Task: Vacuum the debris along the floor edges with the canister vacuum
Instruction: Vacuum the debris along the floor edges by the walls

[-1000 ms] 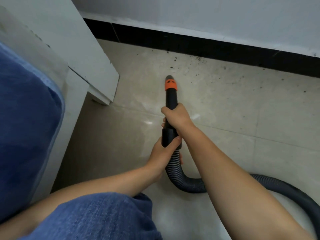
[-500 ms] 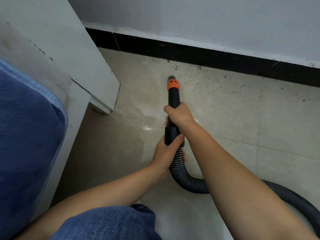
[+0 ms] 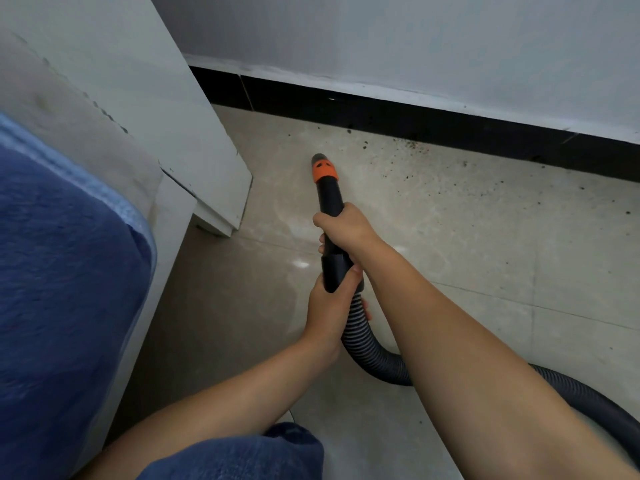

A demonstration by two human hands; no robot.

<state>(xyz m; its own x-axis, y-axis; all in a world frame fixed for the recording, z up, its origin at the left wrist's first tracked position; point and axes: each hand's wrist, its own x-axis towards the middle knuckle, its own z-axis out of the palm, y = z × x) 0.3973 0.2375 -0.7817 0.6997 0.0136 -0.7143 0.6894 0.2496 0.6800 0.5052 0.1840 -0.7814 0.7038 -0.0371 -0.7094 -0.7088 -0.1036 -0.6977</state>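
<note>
A black vacuum nozzle with an orange collar (image 3: 325, 171) points at the beige tiled floor, short of the wall. My right hand (image 3: 346, 227) grips the black tube just behind the collar. My left hand (image 3: 329, 308) holds the tube's lower end where the ribbed grey hose (image 3: 374, 358) begins. The hose curls right and runs off the lower right corner. Dark specks of debris (image 3: 412, 144) lie scattered along the black skirting (image 3: 381, 116), mostly to the right of the nozzle tip. The canister is out of view.
A white furniture panel (image 3: 194, 140) stands close on the left, its lower corner near the nozzle. Blue fabric (image 3: 62, 271) covers the far left. My blue-clad knee (image 3: 263, 455) is at the bottom. A grey wall (image 3: 415, 39) rises above the skirting.
The nozzle tip has swung slightly left, toward the white panel, and the view has tilted up a little. Both hands keep the same hold on the tube.
</note>
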